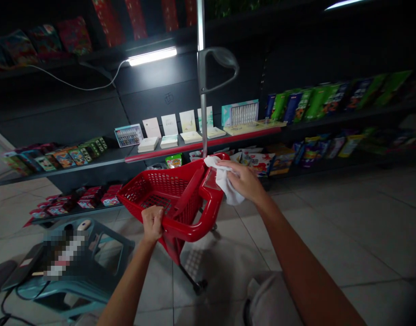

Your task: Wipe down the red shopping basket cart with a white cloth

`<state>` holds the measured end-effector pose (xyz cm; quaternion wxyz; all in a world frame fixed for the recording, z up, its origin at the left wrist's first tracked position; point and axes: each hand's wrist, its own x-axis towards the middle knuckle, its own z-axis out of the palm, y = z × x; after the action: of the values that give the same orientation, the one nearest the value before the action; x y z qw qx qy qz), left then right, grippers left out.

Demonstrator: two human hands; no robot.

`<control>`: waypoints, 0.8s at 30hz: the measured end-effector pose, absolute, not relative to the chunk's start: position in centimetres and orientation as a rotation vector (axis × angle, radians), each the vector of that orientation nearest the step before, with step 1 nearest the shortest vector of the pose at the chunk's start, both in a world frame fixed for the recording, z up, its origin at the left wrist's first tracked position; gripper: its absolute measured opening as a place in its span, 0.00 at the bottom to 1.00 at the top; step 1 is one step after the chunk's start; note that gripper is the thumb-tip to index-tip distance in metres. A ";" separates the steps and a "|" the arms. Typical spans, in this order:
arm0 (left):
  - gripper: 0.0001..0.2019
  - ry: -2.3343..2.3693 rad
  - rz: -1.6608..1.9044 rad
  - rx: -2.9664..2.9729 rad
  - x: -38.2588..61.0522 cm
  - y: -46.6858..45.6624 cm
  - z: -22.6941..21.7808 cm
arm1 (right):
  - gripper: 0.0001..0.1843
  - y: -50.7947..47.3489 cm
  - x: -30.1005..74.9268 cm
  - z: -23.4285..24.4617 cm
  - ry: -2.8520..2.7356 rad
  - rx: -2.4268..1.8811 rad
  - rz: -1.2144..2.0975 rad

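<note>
A dim shop aisle: dark metal shelves [92,159] run across the back wall above a pale tiled floor [330,226], and a strip light [151,56] glows under the upper shelf at about 11 o'clock. Pale cards and pads [169,124] stand and lie on the middle shelf near 12 o'clock. A row of green and blue packs [316,102] stretches off toward 2 o'clock, and small boxes sit low at 9 o'clock.

At the centre of the view stands a red basket [180,194] of perforated plastic. It is tilted, with its open top turned up and toward 10 o'clock, and one dark wheel [201,286] meets the tiles below it at 6 o'clock. A grey pull handle [203,113] rises straight up from the basket's far side to a looped grip near the top of the view.

The left hand [152,222] is clenched around the basket's near rim, at the basket's 7 o'clock, knuckles up. The right hand [245,181] grasps a white cloth [224,181], its fingers curled over it. It presses the cloth against the thick red rim at the basket's 2 o'clock corner, just beside the foot of the grey handle. The cloth's loose end hangs below the palm.

A blue-green plastic stool [102,271] stands on the floor at 8 o'clock, near the basket but apart from it. The person's knee in light cloth [272,299] shows at 5 o'clock.
</note>
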<state>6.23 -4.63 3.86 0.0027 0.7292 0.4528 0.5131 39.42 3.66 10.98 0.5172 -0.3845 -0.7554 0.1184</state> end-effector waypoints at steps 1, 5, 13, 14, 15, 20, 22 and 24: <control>0.24 1.424 1.618 2.284 6.2 -4.6 3.9 | 0.22 2.6 38.8 10.9 -1.788 -0.885 0.268; 0.24 1.450 1.639 2.266 6.1 -4.5 3.8 | 0.15 -2.1 35.5 10.0 -1.703 -0.704 0.225; 0.22 1.407 1.498 2.264 5.2 -4.1 4.4 | 0.18 -6.5 33.2 8.6 -1.776 -0.443 0.090; 0.21 1.387 1.394 2.265 5.0 -4.0 5.1 | 0.18 -6.5 33.2 8.6 -1.795 -0.437 0.077; 0.20 1.368 1.257 2.259 4.8 -3.9 5.9 | 0.19 -6.5 33.1 8.6 -1.805 -0.434 0.066; 0.16 1.348 0.625 2.084 5.3 -2.6 10.8 | 0.20 -8.3 30.7 8.0 -1.696 -0.488 0.040; 0.16 1.347 0.566 2.085 6.2 -2.1 11.9 | 0.21 -9.3 29.6 8.0 -1.690 -0.500 0.023; 0.14 1.335 0.567 2.125 7.1 -1.9 12.3 | 0.22 -9.7 29.2 8.3 -1.781 -0.457 -0.011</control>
<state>7.08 -1.89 12.30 0.2807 0.7927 0.4981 0.2115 29.16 -9.72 8.31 0.6064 -0.1977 -0.7702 -0.0046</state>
